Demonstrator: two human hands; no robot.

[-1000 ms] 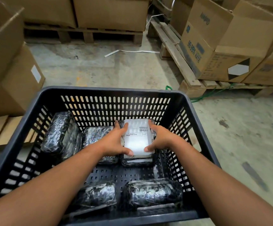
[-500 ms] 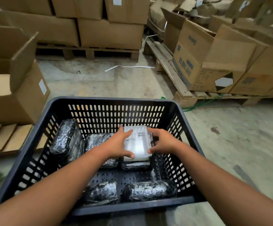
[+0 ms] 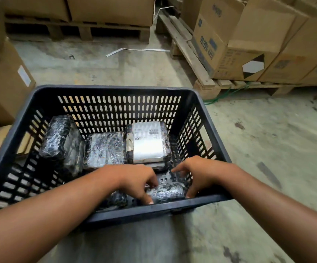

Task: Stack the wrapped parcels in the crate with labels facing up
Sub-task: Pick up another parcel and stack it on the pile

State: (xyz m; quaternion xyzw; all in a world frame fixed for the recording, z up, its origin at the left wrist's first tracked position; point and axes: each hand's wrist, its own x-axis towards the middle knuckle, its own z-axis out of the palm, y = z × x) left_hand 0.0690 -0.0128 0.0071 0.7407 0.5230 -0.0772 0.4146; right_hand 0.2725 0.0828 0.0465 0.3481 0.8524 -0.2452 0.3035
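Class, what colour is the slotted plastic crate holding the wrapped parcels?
Dark blue-grey slotted plastic crate, clearest in the head view.

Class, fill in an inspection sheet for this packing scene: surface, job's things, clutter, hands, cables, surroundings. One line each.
Surface: stained grey concrete floor.
Job's things: dark slotted plastic crate; film-wrapped parcel with white label up sits on another at the far right; unlabelled-side parcel beside it; one parcel leaning at the left wall; black wrapped parcel at the near wall.
Clutter: white strap on the floor.
Hands: left hand and right hand on the near parcel's ends.
Cables: green cord by the pallet.
Surroundings: cardboard boxes on wooden pallets.
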